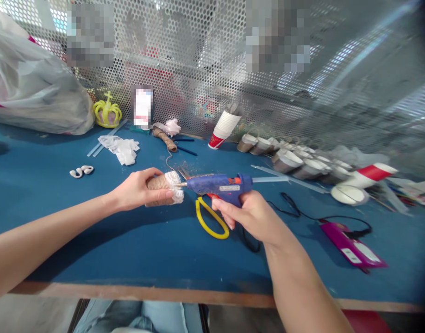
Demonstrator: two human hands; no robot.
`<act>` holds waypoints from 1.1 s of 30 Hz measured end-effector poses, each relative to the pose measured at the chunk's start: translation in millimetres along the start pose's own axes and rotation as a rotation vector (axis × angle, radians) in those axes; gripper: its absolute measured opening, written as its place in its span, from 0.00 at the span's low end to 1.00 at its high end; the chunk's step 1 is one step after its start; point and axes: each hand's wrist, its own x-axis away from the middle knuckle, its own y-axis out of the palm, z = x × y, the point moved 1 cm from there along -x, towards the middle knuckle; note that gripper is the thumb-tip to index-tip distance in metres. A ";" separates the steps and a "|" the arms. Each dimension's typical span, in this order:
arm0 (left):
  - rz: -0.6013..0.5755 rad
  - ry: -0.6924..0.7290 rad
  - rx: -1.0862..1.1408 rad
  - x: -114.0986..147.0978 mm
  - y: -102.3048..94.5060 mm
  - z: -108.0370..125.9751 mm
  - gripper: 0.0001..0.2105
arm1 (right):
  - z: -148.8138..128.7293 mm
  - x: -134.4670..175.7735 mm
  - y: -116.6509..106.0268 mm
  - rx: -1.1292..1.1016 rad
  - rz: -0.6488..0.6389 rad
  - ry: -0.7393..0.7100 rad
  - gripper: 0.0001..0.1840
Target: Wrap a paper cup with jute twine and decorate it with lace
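My left hand (138, 189) is wrapped round a small twine-wound cup (157, 188), which lies tilted with its white lacy rim (176, 187) facing right. In my right hand (245, 210) is a blue hot glue gun (215, 184), a clear glue stick (270, 179) poking out of its back. The gun's metal nozzle meets the lacy rim; whether glue is coming out is too small to tell. Under the gun lie yellow-handled scissors (212, 222), their blades partly hidden. A strand of twine leads from near the cup back to a twine bundle (165, 139).
Several twine-wrapped cups (287, 159) stand at the back right, near a stack of paper cups (224, 127). A purple packet (353, 245) and a black cord (289, 203) lie right. Left are white earbuds (82, 171), crumpled white material (120, 148), a yellow crown (107, 111) and a plastic bag (39, 83).
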 end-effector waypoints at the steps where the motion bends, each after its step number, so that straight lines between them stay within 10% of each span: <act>1: -0.003 0.004 0.013 0.0 0.0 -0.1 0.29 | 1.3 -0.2 -1.0 -0.010 0.003 -0.014 0.21; 33: -0.004 0.021 0.030 1.0 0.8 0.2 0.28 | 8.5 -4.6 -1.2 -0.207 -0.074 -0.036 0.17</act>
